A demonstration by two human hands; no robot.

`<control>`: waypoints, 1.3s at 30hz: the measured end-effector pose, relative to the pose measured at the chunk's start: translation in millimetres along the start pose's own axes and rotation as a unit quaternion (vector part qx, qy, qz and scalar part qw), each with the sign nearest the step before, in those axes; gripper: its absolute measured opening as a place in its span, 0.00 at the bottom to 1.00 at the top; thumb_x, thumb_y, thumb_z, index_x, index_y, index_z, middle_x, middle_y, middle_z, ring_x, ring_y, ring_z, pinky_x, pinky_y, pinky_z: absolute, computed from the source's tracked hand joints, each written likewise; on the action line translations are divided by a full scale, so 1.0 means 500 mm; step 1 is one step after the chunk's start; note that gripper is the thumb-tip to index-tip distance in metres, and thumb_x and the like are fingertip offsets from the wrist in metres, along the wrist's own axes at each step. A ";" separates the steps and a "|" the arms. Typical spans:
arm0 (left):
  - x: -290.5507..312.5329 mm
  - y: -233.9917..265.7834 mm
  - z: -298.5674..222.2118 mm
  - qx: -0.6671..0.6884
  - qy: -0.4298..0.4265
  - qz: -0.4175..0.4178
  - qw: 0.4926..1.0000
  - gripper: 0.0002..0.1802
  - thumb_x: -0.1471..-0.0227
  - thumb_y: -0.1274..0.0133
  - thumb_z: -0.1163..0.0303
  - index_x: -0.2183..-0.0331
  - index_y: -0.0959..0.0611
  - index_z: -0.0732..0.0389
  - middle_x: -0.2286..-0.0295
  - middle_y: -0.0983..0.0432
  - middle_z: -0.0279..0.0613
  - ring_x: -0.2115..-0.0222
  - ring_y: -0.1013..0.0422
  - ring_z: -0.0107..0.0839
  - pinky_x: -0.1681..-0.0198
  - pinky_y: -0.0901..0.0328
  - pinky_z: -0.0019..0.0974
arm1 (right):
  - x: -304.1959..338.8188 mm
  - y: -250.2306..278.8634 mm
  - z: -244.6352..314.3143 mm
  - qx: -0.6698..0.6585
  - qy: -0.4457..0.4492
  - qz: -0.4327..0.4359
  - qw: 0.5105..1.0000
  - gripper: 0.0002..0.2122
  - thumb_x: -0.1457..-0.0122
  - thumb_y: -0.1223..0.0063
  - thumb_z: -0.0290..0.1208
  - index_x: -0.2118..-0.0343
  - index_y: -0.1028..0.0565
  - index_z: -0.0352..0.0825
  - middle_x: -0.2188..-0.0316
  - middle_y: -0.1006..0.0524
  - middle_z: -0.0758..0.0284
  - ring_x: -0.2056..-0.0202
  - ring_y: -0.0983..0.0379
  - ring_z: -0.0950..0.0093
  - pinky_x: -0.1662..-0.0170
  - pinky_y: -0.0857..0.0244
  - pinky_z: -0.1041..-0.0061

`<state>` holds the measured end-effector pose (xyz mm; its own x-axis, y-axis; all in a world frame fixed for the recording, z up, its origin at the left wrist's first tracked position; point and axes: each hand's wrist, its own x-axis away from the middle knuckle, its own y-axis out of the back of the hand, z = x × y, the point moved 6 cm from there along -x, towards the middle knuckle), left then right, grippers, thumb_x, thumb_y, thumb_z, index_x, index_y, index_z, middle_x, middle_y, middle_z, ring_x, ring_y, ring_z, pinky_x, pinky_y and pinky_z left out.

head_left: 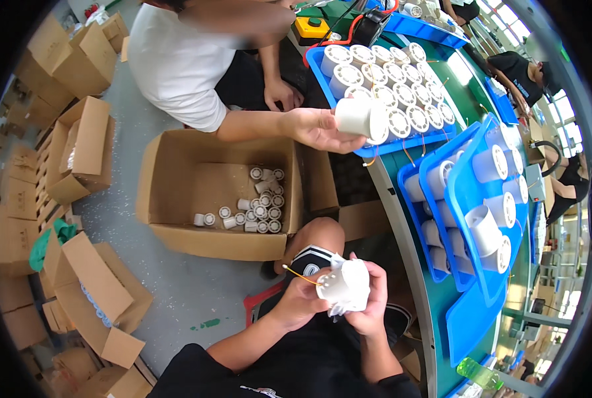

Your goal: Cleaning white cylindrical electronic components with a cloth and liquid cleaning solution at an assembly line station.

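Observation:
Over my lap, my left hand (301, 300) grips a white cylindrical plastic housing (336, 289) by its near left side. A thin yellow-and-red wire with a small white plug sticks out past my left fingers. My right hand (370, 298) closes round the housing's other side. Crumpled white material (342, 308), cloth or thin film, I cannot tell which, hangs around the housing between my hands. Across from me, a co-worker's hand (319, 130) holds a similar white housing (361, 118) above a blue tray (402, 147) filled with upright white housings.
A large open cardboard box (196, 149) with several small white cylinders stands ahead-left. Stacked blue trays (456, 199) of housings lie on the green bench (402, 174) at right. A green bottle (479, 373) lies near the front. More cartons (100, 298) line the left.

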<state>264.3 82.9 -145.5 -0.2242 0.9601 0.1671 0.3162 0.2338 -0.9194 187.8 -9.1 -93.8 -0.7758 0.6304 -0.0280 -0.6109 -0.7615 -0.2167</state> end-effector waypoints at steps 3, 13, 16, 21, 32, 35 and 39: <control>-0.019 0.040 -0.045 0.047 -0.022 0.008 0.999 0.37 0.58 0.32 0.64 0.47 0.27 0.66 0.53 0.27 0.37 0.49 0.32 0.30 0.43 0.40 0.37 | -0.068 -0.029 0.003 0.060 -0.007 0.006 0.998 0.36 0.60 0.38 0.25 0.44 0.40 0.32 0.43 0.34 0.57 0.40 0.39 0.65 0.36 0.50 0.63; -0.097 0.098 -0.194 0.019 -0.057 0.020 0.998 0.38 0.62 0.30 0.61 0.51 0.25 0.69 0.56 0.25 0.43 0.53 0.29 0.32 0.47 0.37 0.35 | -0.390 -0.078 0.261 0.521 0.265 -0.098 0.805 0.31 0.57 0.40 0.28 0.46 0.33 0.28 0.50 0.32 0.55 0.54 0.31 0.65 0.59 0.34 0.71; -0.115 0.110 -0.213 -0.074 -0.084 0.051 0.992 0.35 0.63 0.30 0.61 0.55 0.23 0.70 0.59 0.26 0.42 0.56 0.29 0.30 0.50 0.37 0.33 | -0.446 -0.065 0.237 0.491 0.137 -0.055 0.859 0.28 0.56 0.37 0.29 0.49 0.31 0.29 0.60 0.26 0.61 0.61 0.28 0.69 0.61 0.34 0.74; -0.128 0.064 -0.245 -0.234 -0.094 0.156 0.955 0.35 0.71 0.26 0.63 0.60 0.21 0.72 0.62 0.27 0.41 0.59 0.30 0.31 0.54 0.36 0.32 | -0.450 -0.033 0.218 0.398 0.053 -0.084 0.912 0.27 0.58 0.36 0.29 0.52 0.30 0.29 0.62 0.26 0.64 0.61 0.29 0.74 0.59 0.35 0.75; -0.079 -0.186 -0.275 -0.473 -0.222 0.419 0.742 0.30 0.70 0.28 0.65 0.61 0.20 0.63 0.65 0.24 0.41 0.64 0.25 0.36 0.45 0.42 0.60 | -0.172 -0.035 0.332 0.258 0.237 -0.030 0.936 0.35 0.65 0.31 0.36 0.52 0.32 0.22 0.55 0.32 0.56 0.54 0.33 0.68 0.53 0.36 0.70; -0.069 -0.236 -0.246 -0.463 -0.230 0.489 0.703 0.27 0.67 0.30 0.65 0.61 0.21 0.62 0.65 0.24 0.40 0.65 0.25 0.36 0.43 0.44 0.59 | -0.109 -0.025 0.357 0.363 0.207 -0.109 0.902 0.38 0.65 0.30 0.49 0.54 0.32 0.26 0.61 0.31 0.58 0.60 0.33 0.68 0.57 0.38 0.70; -0.059 -0.292 -0.186 -0.435 -0.227 0.548 0.677 0.27 0.66 0.31 0.64 0.62 0.21 0.62 0.65 0.25 0.38 0.66 0.26 0.34 0.43 0.43 0.57 | -0.014 0.045 0.387 0.365 0.176 -0.194 0.893 0.37 0.63 0.32 0.48 0.54 0.31 0.24 0.60 0.31 0.57 0.57 0.33 0.69 0.54 0.38 0.72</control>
<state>310.5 35.0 16.9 0.3884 0.5298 -0.7540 0.9008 -0.3906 0.1895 148.9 -60.0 90.2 -0.4640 0.7788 -0.4221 -0.8631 -0.2901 0.4135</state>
